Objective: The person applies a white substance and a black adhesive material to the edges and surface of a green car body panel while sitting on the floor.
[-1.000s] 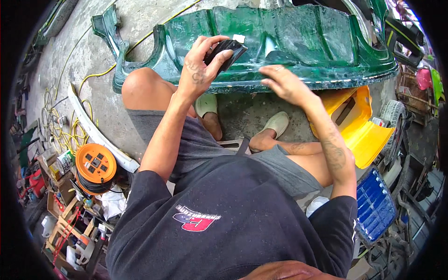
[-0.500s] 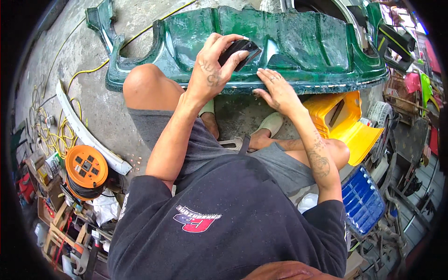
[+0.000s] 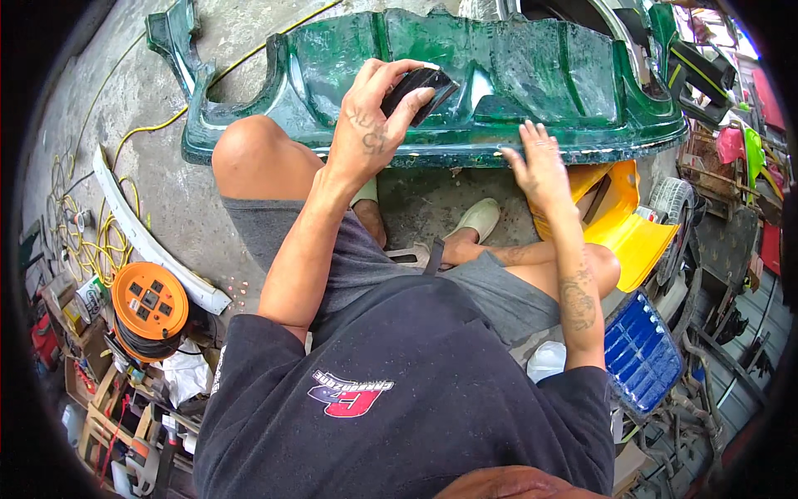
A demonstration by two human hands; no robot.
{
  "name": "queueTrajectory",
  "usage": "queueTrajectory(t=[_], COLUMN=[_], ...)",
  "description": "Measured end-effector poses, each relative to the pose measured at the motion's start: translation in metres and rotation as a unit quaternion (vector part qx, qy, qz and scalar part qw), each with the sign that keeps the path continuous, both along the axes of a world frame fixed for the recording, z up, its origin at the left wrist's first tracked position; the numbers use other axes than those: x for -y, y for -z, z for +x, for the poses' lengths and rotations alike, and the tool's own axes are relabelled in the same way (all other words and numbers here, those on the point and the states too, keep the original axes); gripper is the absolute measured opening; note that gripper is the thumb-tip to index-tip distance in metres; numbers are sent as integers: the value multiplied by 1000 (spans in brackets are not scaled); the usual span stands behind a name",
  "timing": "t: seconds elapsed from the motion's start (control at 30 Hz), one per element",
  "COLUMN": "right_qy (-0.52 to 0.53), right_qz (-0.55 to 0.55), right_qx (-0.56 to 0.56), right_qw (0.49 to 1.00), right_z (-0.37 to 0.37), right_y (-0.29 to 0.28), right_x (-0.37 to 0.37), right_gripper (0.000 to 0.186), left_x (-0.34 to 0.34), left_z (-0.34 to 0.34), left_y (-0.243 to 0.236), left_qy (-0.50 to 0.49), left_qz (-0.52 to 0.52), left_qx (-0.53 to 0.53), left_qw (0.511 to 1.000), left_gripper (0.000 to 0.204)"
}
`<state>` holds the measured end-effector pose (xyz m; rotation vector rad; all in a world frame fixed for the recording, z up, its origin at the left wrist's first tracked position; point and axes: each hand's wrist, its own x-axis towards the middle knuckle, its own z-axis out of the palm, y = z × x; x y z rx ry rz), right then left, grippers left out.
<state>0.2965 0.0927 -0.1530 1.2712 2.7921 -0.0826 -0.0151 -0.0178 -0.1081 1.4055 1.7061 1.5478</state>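
A large green moulded panel (image 3: 544, 71), glossy and smeared with whitish patches, lies across in front of my knees. My left hand (image 3: 371, 121) is closed round a small black block (image 3: 430, 93) with a shiny flat face. It holds the block over the left-middle part of the panel; whether the block touches the surface I cannot tell. My right hand (image 3: 544, 170) is open, thumb apart, with its fingertips at the panel's near edge, right of the middle. A chipped, pale line runs along that edge.
Right of my legs stand a yellow moulded part (image 3: 636, 241), a tyre (image 3: 667, 200) and a blue ribbed plastic piece (image 3: 644, 353). At left are an orange cable reel (image 3: 150, 295), a curved white strip (image 3: 154, 241) and a yellow cable (image 3: 154, 125) on the concrete floor.
My right hand has slid to the right along the panel's near edge. My left hand has shifted slightly left, still gripping the black block.
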Motion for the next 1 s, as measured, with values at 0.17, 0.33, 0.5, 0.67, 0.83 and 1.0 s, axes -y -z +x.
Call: queueTrajectory(t=[0.17,0.33,0.5,0.67,0.83,1.0], right_qy=[-11,-96,98,311,363,387], right_qz=[-3,-110,-242,-425,-340,-318], right_qx=[-5,-175,-376,-666,-669,-648], right_qw=[1000,974,889,528,553,573], right_z=[-21,-18,-36,-42,-31,-22], right_y=[5,-18,-24,-10,9,14], right_x=[49,53,86,121,134,134], right_gripper=[74,44,37,41,29,27], left_x=[-2,-4,1,23,28,35], left_z=[1,5,41,89,97,105], left_y=[1,1,22,37,39,49], left_qy=[-4,2,87,204,261,309], left_qz=[-7,-19,-35,-84,-181,-156], left_qx=[3,-11,-16,45,177,198], left_qw=[1000,1000,995,974,932,917], left_gripper=[31,31,29,31,36,47])
